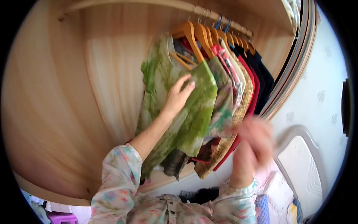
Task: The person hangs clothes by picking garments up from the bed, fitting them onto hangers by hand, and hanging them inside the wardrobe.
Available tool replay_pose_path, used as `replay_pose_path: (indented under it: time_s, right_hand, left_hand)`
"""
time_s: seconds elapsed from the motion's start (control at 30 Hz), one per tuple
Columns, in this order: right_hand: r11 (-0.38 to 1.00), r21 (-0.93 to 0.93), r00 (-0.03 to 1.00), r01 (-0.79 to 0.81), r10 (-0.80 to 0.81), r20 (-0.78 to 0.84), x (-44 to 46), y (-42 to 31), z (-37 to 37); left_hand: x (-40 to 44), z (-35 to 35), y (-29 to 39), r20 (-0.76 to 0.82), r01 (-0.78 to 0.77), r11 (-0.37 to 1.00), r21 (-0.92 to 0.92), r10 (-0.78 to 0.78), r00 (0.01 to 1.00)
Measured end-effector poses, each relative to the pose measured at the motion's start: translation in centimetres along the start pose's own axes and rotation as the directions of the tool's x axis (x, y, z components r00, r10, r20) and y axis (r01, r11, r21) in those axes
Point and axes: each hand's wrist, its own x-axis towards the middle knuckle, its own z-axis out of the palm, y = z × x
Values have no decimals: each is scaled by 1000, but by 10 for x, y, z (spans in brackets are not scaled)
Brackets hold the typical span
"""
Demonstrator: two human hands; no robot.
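The green shirt [201, 99] hung under the rod [205, 13], the left hand [176, 98] maybe smoothing it with spread fingers, soft touches seeming needed next, but the right hand [255, 140]'s fingers were too blurry to tell.

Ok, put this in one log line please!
left hand: at green top; right hand: blurred, near hanging clothes; green top: on wooden hanger

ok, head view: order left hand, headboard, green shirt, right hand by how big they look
1. Green shirt
2. Headboard
3. Left hand and right hand: unsure, the right one is motion-blurred, so not ranked apart
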Motion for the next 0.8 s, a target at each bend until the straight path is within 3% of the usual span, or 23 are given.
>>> replay_pose_path:
  time_s: [0.03, 0.1, 0.17, 0.2, 0.27, 0.3, 0.37, 0.43, 0.5, 0.53, 0.57, 0.8]
  right_hand:
    - [949, 314, 999, -36, 41, -10, -16, -35, -16]
    - [605, 758, 968, 244, -102, -231, -37, -60, -31]
    - [548, 595, 808, 588, -437, -396, -20, -68, -23]
    - [407, 498, 643, 766, -459, -613, -17, -71, -17]
    - [263, 206, 327, 942, -600, -730, -9, -67, -20]
    - [324, 288, 428, 901, -561, -708, -19, -70, -29]
    - [431, 447, 616, 784, -452, -645, -43, -80, -46]
    - [473, 509, 689, 719, -392, -609, -61, -83, -59]
    - [499, 493, 690, 712, -371, -621, -69, -81, -67]
    - [512, 485, 690, 709, -361, -627, -74, -81, -71]
    - [527, 565, 759, 634, -283, -587, -87, -85, -79]
    - [631, 651, 872, 423, -88, -481, -133, -91, -99]
  left_hand:
    - [-2, 5, -4, -22, 44, 999, -4, -44, 999]
    - [-13, 17, -13, -61, 90, 996, 3, -89, 994]
    - [-30, 32, -27, -108, 138, 990, -15, -139, 984]
    - [-43, 41, -34, -118, 145, 986, -87, -154, 981]
    - [-70, 60, -37, -147, 282, 954, -98, -294, 945]
    - [-85, 68, -51, -164, 232, 967, -110, -248, 955]
    - [-118, 81, -75, -177, 300, 940, -163, -327, 928]
    - [-145, 88, -91, -160, 412, 899, -150, -433, 887]
    - [-169, 101, -92, -189, 583, 803, -126, -596, 780]
    - [-180, 106, -104, -146, 531, 822, -204, -562, 814]
    - [-190, 111, -112, -148, 555, 809, -195, -584, 798]
    - [-235, 140, -121, -16, 709, 697, -110, -714, 700]
